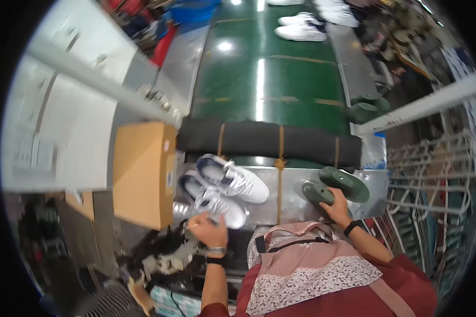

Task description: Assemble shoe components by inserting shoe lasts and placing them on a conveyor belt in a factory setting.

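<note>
At four o'clock the nearer green last (314,192) is pinched by the right hand (337,206) and might be dropped through a shallow hold, while beside the nearer white shoe (219,205) at seven, the grip of the left hand (207,228) cannot be told.

Two nearby sneakers (252,188), two nearby lasts (349,185)

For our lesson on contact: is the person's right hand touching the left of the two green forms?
Touching: the head view shows the right hand closed over the near end of the left green form.
</note>
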Demonstrator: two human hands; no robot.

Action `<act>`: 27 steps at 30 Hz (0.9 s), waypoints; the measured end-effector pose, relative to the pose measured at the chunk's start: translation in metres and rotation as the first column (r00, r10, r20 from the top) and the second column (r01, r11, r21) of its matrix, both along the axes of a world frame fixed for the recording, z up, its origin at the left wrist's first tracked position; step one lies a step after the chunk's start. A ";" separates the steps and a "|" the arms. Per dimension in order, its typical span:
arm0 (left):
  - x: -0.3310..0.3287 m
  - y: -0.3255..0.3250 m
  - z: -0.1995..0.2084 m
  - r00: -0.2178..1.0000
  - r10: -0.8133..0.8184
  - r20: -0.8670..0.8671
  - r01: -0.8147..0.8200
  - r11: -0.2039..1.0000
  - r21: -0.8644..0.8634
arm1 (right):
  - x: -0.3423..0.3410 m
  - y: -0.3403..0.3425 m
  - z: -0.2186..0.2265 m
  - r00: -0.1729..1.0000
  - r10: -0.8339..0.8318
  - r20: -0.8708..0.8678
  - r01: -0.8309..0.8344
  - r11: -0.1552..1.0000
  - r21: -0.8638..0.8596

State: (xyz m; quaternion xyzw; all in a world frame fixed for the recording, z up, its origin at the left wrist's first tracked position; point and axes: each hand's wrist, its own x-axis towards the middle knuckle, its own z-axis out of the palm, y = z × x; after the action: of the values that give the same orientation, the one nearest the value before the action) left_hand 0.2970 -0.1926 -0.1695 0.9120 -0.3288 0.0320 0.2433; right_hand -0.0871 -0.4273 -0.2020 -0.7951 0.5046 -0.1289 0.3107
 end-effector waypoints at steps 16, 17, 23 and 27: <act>0.116 -0.132 0.025 0.824 -0.501 -0.264 0.561 0.660 0.500 | -0.026 -0.009 0.067 0.945 -0.196 -0.262 0.131 0.961 -0.244; 0.112 -0.141 0.041 0.789 -0.563 -0.246 0.604 0.633 0.484 | -0.028 -0.015 0.065 0.933 -0.119 -0.341 0.055 0.980 -0.191; 0.080 -0.264 0.141 0.404 -0.914 -0.032 0.838 0.357 0.412 | -0.037 -0.045 0.046 0.949 0.072 -0.306 -0.104 0.991 -0.090; 0.035 -0.383 0.172 0.035 -0.989 0.144 0.866 0.102 0.490 | -0.045 -0.035 0.046 0.927 0.119 -0.355 -0.191 0.966 -0.174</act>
State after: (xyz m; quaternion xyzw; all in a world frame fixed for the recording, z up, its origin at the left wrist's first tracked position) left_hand 0.3319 -0.5754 0.0022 0.4544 -0.8904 0.0258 -0.0055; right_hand -0.1325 -0.4619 -0.1562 -0.8706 0.4701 -0.0153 0.1441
